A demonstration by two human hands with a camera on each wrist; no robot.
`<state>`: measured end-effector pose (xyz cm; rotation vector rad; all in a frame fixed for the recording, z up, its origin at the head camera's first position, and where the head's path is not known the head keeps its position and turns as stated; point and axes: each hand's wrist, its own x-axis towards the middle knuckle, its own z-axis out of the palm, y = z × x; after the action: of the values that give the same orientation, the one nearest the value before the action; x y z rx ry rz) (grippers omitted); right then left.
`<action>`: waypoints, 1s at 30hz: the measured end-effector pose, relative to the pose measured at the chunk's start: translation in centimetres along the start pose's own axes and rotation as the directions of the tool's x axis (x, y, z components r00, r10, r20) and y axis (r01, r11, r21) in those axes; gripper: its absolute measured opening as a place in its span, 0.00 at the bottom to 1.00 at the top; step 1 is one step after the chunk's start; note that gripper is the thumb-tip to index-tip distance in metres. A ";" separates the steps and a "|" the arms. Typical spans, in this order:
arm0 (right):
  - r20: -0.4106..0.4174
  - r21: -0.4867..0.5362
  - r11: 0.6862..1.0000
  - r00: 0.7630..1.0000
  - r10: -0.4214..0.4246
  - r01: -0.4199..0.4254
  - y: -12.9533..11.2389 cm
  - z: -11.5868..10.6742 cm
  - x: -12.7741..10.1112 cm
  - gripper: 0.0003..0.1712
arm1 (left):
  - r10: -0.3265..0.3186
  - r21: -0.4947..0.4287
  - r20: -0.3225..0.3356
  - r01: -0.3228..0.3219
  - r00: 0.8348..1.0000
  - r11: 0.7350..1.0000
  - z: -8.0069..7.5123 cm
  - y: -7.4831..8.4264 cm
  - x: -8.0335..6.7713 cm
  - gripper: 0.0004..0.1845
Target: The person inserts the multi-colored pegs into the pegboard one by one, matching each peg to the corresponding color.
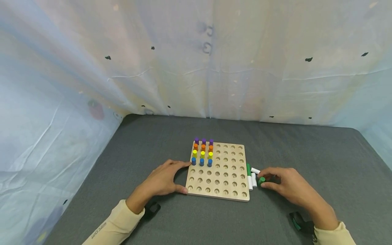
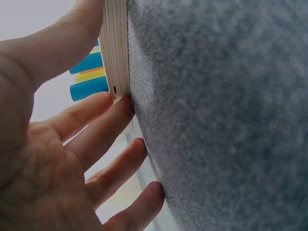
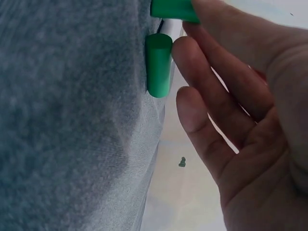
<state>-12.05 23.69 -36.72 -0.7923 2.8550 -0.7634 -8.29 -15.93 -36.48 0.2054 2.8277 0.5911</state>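
A wooden peg board (image 1: 225, 196) with rows of round holes lies on the table. Purple pegs (image 1: 203, 141), orange pegs (image 1: 203, 147), yellow pegs (image 1: 202, 154) and blue pegs (image 1: 201, 162) stand in its far left part. My left hand (image 1: 163, 178) touches the board's left side with the index fingertip and its near left corner with the thumb, fingers fairly straight. To the right of the board, my right hand (image 1: 283, 182) pinches an upright green peg (image 3: 172, 8) between thumb and fingers. Another green peg (image 3: 159, 67) lies close to these fingers.
Several white pegs (image 1: 254, 180) lie along the board's right edge, by the lying green peg. Grey cloth covers the table (image 1: 153, 139). A pale patterned curtain (image 1: 239, 85) hangs behind it and at both sides.
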 end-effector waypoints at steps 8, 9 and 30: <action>-0.026 -0.018 1.000 1.000 -0.016 0.016 -0.6 -0.3 0.0 0.15 | 0.003 0.014 0.005 -0.003 1.000 1.000 0.1 0.1 0.2 0.48; -0.029 -0.019 0.999 0.999 -0.026 0.025 -0.9 -0.3 0.0 0.15 | 0.005 0.020 0.003 -0.006 1.000 1.000 0.1 0.1 0.2 0.48; -0.066 0.085 0.973 0.975 -0.210 0.215 -9.1 0.6 4.1 0.15 | 0.016 0.021 0.002 -0.016 1.000 1.000 0.2 0.0 0.0 0.48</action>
<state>-11.29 14.58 -32.65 -1.0933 2.7896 -0.9492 -8.22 -15.90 -36.62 0.2322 2.8342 0.5646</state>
